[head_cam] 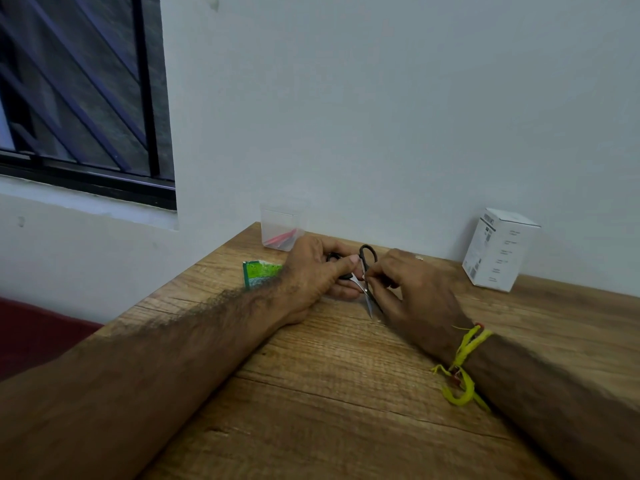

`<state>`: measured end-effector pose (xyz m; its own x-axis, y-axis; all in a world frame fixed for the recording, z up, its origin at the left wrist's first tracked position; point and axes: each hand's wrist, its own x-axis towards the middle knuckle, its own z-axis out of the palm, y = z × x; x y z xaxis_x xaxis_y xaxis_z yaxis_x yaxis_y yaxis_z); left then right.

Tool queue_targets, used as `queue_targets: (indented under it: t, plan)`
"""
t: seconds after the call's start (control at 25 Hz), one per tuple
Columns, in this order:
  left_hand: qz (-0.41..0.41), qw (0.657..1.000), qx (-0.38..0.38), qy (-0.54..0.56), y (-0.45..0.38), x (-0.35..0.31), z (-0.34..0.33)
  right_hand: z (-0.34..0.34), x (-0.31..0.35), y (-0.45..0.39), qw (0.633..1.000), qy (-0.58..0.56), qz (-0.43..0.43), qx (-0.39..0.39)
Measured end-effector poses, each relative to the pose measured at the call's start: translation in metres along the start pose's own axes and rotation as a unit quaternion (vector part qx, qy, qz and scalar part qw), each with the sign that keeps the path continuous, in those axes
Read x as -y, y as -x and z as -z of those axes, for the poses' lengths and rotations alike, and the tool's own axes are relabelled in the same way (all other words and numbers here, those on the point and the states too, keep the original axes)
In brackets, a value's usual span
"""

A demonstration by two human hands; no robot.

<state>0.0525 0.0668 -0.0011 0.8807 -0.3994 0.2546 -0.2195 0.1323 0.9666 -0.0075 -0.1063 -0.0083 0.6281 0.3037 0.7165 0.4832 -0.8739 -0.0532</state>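
Note:
A small pair of scissors (366, 268) with black loop handles lies between my hands near the back of the wooden table (346, 393); its steel blades point toward me. My left hand (315, 278) grips the left handle, thumb stretched across to the pivot. My right hand (412, 289) pinches the scissors at the pivot and upper blade with curled fingers. A yellow thread band (464, 365) circles my right wrist. One handle loop stands free above my fingers; the other is mostly hidden by my left hand.
A clear plastic cup (282, 226) holding something red stands by the wall. A green packet (261, 273) lies left of my left hand. A white carton (497, 249) stands at the back right. The table's left edge drops off; a window is upper left.

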Motion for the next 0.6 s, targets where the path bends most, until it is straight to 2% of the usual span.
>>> queue_targets:
  t: [0.6]
  plan:
    - [0.01,1.0,0.002,-0.003,-0.0004,-0.0002,-0.0015,0.0015,-0.0014,0.0015,1.0,-0.005,-0.001,0.018]
